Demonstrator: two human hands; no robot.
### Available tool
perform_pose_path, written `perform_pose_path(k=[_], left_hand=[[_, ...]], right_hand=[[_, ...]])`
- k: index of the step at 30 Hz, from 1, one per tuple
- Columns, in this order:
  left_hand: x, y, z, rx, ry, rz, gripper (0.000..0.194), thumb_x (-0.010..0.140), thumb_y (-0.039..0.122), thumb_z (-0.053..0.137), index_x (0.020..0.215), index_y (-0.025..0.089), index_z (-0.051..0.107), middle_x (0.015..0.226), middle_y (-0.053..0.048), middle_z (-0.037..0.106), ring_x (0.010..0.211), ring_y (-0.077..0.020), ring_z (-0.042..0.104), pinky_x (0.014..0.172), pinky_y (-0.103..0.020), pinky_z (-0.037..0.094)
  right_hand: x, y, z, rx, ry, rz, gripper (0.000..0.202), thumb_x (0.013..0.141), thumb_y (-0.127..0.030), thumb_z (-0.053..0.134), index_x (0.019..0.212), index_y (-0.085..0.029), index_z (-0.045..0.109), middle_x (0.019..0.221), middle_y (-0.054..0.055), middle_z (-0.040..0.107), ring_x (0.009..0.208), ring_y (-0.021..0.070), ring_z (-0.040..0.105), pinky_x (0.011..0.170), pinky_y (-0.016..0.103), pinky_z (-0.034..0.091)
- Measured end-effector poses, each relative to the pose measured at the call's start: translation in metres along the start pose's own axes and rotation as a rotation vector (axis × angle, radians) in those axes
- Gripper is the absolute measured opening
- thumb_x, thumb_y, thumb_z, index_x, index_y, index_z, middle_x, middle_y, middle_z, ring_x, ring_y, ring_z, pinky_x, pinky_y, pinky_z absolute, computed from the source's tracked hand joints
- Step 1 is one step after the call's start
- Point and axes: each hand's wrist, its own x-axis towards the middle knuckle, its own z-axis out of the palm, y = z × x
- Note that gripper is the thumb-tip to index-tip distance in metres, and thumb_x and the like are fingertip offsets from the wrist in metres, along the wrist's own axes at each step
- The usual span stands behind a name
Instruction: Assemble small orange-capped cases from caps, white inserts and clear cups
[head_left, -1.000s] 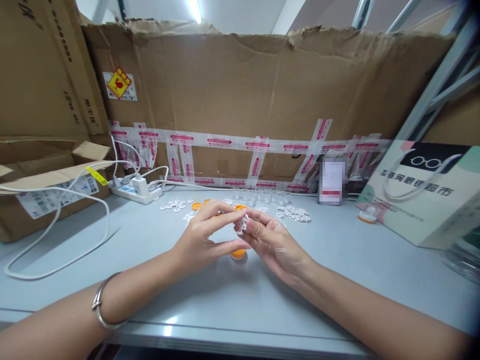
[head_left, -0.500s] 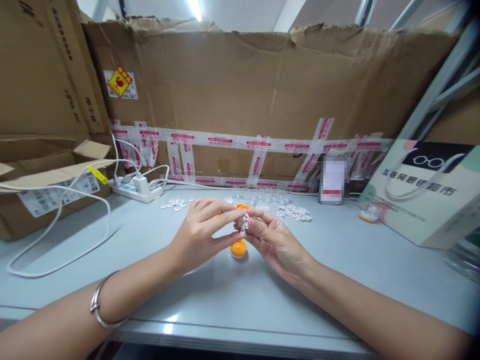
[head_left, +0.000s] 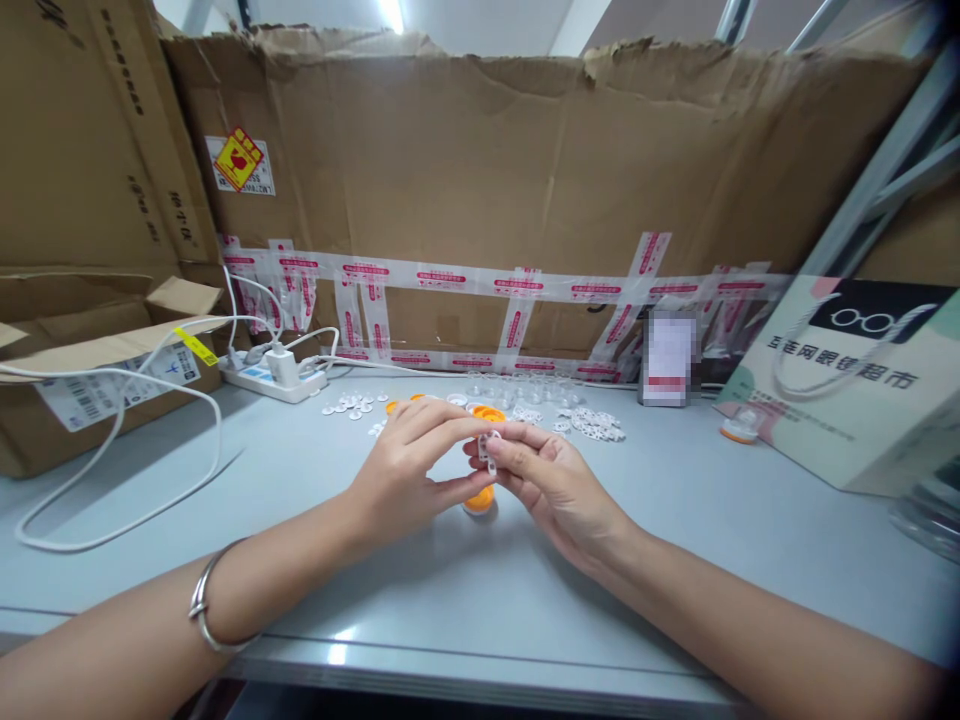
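Note:
Between my two hands, above the table, is a small white plastic piece with holes (head_left: 488, 450). My left hand (head_left: 405, 455) pinches it from the left with thumb and forefinger. From the other side, my right hand (head_left: 551, 480) grips it with thumb and fingers. Just below the fingertips an orange round cap with a white rim (head_left: 478, 500) lies on the table, partly covered by my left thumb. Behind the hands sit more orange round parts (head_left: 491, 413), partly hidden.
White discs (head_left: 352, 404), clear domes (head_left: 525, 388) and a pile of white perforated pieces (head_left: 598, 425) lie along the back. A power strip (head_left: 300, 385) with cables is left. A phone (head_left: 666, 360), a paper bag (head_left: 832, 400) and a clear-and-orange piece (head_left: 741, 428) stand right.
The white piece has turned between my fingers and shifted slightly right. My left hand has moved a little right and down, uncovering more orange parts behind it.

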Motion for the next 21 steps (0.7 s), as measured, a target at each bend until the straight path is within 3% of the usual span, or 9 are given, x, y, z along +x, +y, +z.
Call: perform_pose_path(k=[21], left_hand=[[-0.0033, 0.0021, 0.0031, -0.13, 0.031, -0.022, 0.031, 0.072, 0.019, 0.069, 0.1, 0.016, 0.056, 0.084, -0.005, 0.062, 0.078, -0.0152, 0.056, 0.07, -0.029, 0.046]], right_hand=[[-0.0062, -0.0018, 0.0037, -0.012, -0.058, -0.023, 0.021, 0.067, -0.032, 0.073, 0.079, -0.017, 0.065, 0.072, 0.003, 0.067, 0.067, 0.0131, 0.061, 0.065, 0.026, 0.048]])
